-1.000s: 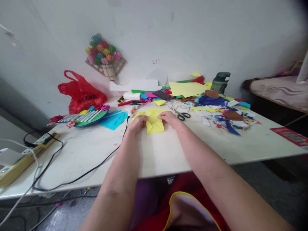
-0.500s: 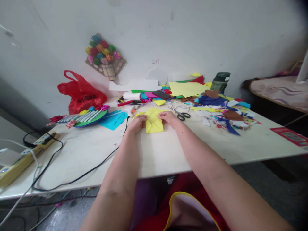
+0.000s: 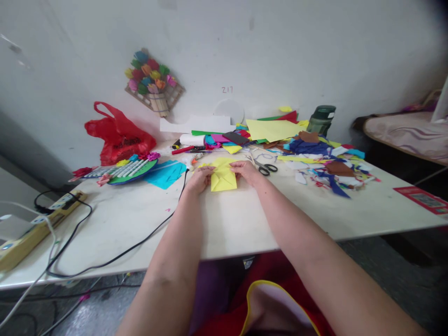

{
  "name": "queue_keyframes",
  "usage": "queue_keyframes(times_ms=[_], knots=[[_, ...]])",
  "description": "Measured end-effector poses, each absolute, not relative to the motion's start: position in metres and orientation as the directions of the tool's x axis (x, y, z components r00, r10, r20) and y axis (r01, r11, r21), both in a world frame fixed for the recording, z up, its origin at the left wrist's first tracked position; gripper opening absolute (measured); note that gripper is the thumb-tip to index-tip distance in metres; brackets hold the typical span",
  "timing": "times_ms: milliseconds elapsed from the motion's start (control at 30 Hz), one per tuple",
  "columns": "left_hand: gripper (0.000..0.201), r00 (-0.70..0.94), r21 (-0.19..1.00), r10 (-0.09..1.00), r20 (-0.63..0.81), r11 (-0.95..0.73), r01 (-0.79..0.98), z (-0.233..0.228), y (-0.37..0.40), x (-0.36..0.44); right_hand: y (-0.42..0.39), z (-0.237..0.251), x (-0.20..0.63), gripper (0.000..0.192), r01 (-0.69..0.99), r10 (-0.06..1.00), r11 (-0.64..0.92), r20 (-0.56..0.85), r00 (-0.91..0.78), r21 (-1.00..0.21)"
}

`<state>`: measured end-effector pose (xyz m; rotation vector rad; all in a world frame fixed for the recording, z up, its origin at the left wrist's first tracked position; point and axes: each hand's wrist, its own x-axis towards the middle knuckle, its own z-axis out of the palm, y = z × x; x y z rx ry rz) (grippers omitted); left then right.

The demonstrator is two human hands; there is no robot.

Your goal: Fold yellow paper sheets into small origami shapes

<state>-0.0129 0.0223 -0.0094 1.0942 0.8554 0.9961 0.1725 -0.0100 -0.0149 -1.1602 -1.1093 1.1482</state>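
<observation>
A sheet of yellow paper [image 3: 224,181] with crossing creases is held between my two hands, just above the white table [image 3: 238,228]. My left hand [image 3: 200,179] pinches its left edge, fingertips partly hidden behind the wrist and paper. On the opposite side my right hand [image 3: 247,171] grips the right edge between thumb and fingers. Black-handled scissors [image 3: 268,169] lie close to the right hand's outer side. Beyond the left hand sits a glue gun [image 3: 190,162], its black cord trailing over the table.
Paper scraps [image 3: 336,168] heap up at the right, a green bottle [image 3: 321,119] behind them. Blue paper [image 3: 166,174], a decorated round board [image 3: 131,171] and a red plastic bag [image 3: 117,133] occupy the left. A power strip [image 3: 38,228] lies at the left edge.
The yellow paper's near edge has tilted slightly up and to the left. Both hands keep their hold in nearly the same place.
</observation>
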Motion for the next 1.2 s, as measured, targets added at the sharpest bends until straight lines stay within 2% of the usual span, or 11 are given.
queue_keyframes(times_ms=[433, 600, 767, 1000, 1200], knots=[[0.015, 0.350, 0.957, 0.937, -0.024, 0.123, -0.264, -0.0131, 0.0255, -0.0116, -0.0132, -0.0110, 0.1726, 0.021, -0.063, 0.994, 0.110, 0.108, 0.032, -0.992], [0.014, 0.328, 0.970, 0.944, -0.024, 0.102, -0.223, -0.0155, 0.0276, -0.0115, -0.0130, -0.0115, 0.1728, 0.012, -0.054, 0.987, 0.159, 0.158, 0.029, -0.986], [0.013, 0.338, 0.963, 0.941, -0.022, 0.111, -0.247, -0.0152, 0.0269, -0.0112, -0.0110, -0.0131, 0.1712, 0.011, -0.006, 0.984, 0.165, 0.165, 0.067, -0.986], [0.017, 0.351, 0.966, 0.936, 0.018, 0.074, -0.247, -0.0095, 0.0211, -0.0099, -0.0111, -0.0133, 0.1701, 0.025, -0.012, 0.985, 0.162, 0.161, 0.069, -0.987], [0.026, 0.443, 0.953, 0.896, 0.016, 0.121, -0.278, -0.0082, 0.0185, -0.0104, -0.0144, -0.0092, 0.1667, 0.030, -0.026, 0.984, 0.165, 0.162, 0.075, -0.986]])
